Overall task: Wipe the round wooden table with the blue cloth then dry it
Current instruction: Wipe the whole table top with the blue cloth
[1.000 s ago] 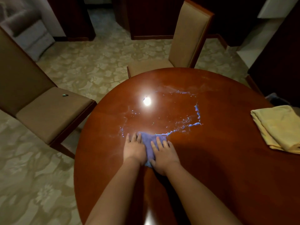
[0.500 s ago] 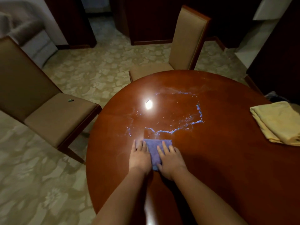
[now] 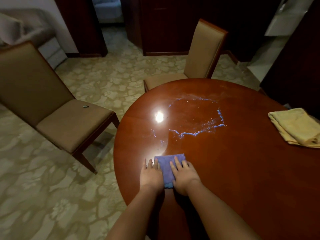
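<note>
The round wooden table (image 3: 242, 170) fills the right half of the view. A folded blue cloth (image 3: 167, 166) lies flat on it near the left front. My left hand (image 3: 151, 175) presses on the cloth's left part with straight fingers. My right hand (image 3: 184, 176) presses flat on its right part. Glistening streaks of wet residue (image 3: 199, 130) lie on the wood beyond the cloth. A folded yellow cloth (image 3: 296, 129) rests at the table's right edge.
A tan chair (image 3: 52, 108) stands to the left of the table, with a small dark object (image 3: 85, 106) on its seat. A second tan chair (image 3: 199, 56) is tucked in at the far side. Patterned carpet covers the floor.
Both hands have drawn the blue cloth back toward me, away from the wet streaks. A wiped strip shows where the cloth passed.
</note>
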